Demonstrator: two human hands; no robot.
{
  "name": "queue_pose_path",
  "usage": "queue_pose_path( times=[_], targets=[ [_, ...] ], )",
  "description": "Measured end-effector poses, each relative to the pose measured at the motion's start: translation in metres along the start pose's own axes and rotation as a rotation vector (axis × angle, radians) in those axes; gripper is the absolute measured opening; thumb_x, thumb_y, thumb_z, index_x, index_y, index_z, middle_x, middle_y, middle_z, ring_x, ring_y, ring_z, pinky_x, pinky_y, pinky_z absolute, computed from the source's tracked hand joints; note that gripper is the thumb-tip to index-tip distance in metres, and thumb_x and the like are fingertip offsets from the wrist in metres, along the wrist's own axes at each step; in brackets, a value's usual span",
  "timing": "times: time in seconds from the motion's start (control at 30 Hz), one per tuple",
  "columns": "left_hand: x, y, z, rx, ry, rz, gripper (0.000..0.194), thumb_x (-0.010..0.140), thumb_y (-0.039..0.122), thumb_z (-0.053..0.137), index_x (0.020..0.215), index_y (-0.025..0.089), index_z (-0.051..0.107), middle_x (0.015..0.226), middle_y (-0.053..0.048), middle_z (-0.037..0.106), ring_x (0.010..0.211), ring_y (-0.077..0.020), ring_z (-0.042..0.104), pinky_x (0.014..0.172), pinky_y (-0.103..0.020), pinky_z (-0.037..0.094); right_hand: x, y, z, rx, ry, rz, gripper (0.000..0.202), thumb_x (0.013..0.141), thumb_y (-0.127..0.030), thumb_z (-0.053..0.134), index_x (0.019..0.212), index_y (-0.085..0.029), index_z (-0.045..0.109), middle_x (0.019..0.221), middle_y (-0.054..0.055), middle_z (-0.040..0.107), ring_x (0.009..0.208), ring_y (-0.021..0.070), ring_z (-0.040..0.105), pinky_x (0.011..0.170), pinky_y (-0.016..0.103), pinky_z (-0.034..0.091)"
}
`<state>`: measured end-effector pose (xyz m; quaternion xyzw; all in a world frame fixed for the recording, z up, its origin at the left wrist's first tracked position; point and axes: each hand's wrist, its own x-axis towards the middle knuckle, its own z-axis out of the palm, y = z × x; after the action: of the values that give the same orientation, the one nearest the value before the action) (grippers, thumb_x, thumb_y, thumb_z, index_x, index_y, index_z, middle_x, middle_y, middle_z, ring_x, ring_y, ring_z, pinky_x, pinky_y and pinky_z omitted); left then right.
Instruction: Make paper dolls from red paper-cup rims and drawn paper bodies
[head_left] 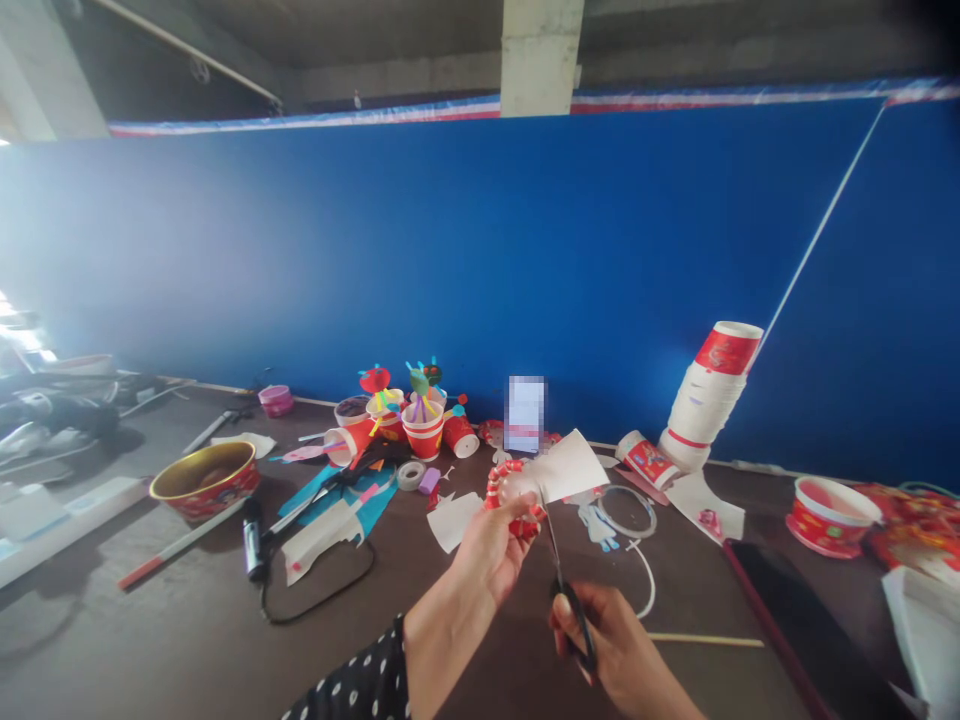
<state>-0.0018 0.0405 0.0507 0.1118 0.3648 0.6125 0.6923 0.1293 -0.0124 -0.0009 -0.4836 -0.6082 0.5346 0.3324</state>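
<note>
My left hand (499, 545) grips a piece of white paper (571, 468) and a red and white striped item (504, 478), whose shape is partly hidden by my fingers. In my right hand (611, 635) are black-handled scissors (576, 625), their blades pointing up and resting at the paper's lower left edge. Behind my hands a phone (525, 413) with a blurred screen stands upright near the blue wall. Another white paper piece (452, 520) lies left of my left hand.
Decorated paper cups (423, 432), a roll of tape (410, 475) and a gold-lined bowl (206, 482) are on the left. A leaning stack of cups (701, 405), a thin stick (705, 640), a red-rimmed dark slab (814, 630) and a red bowl (832, 512) are on the right.
</note>
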Motion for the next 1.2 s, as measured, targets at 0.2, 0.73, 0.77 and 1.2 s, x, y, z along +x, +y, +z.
queue_pose_path(
  times=[0.2, 0.73, 0.77, 1.2],
  targets=[
    [0.0, -0.004, 0.0, -0.027, -0.033, 0.0, 0.015, 0.066, -0.001, 0.059, 0.077, 0.009, 0.053, 0.064, -0.003, 0.06, 0.051, -0.0078, 0.056, 0.044, -0.015, 0.041, -0.003, -0.002, 0.004, 0.07, 0.012, -0.015, 0.05, 0.07, -0.063, 0.044, 0.063, -0.014, 0.049, 0.051, -0.003, 0.046, 0.04, 0.0046, 0.035, 0.038, 0.018, 0.028],
    [-0.001, -0.007, -0.003, -0.015, -0.068, 0.021, 0.015, 0.066, 0.002, 0.06, 0.078, 0.01, 0.054, 0.065, -0.002, 0.061, 0.052, -0.0073, 0.056, 0.047, -0.015, 0.043, 0.001, -0.001, 0.0, -0.19, 0.077, -0.051, 0.037, 0.073, -0.05, 0.05, 0.057, -0.016, 0.045, 0.048, -0.005, 0.041, 0.043, 0.0058, 0.037, 0.041, 0.017, 0.029],
    [-0.001, -0.006, -0.003, -0.011, -0.069, 0.025, 0.016, 0.066, 0.002, 0.06, 0.078, 0.01, 0.054, 0.066, -0.003, 0.061, 0.053, -0.0075, 0.056, 0.047, -0.015, 0.043, 0.0, -0.004, 0.0, -0.199, 0.075, -0.053, 0.037, 0.073, -0.049, 0.05, 0.057, -0.017, 0.045, 0.048, -0.005, 0.041, 0.043, 0.0059, 0.037, 0.041, 0.017, 0.029],
    [-0.003, -0.01, -0.003, 0.007, -0.082, 0.034, 0.019, 0.064, 0.002, 0.061, 0.079, 0.012, 0.055, 0.067, -0.002, 0.061, 0.053, -0.008, 0.056, 0.046, -0.015, 0.043, -0.002, -0.008, 0.001, -0.167, 0.032, -0.039, 0.031, 0.074, -0.044, 0.051, 0.062, -0.016, 0.046, 0.053, -0.004, 0.046, 0.044, 0.0057, 0.039, 0.04, 0.016, 0.031]
  ],
)
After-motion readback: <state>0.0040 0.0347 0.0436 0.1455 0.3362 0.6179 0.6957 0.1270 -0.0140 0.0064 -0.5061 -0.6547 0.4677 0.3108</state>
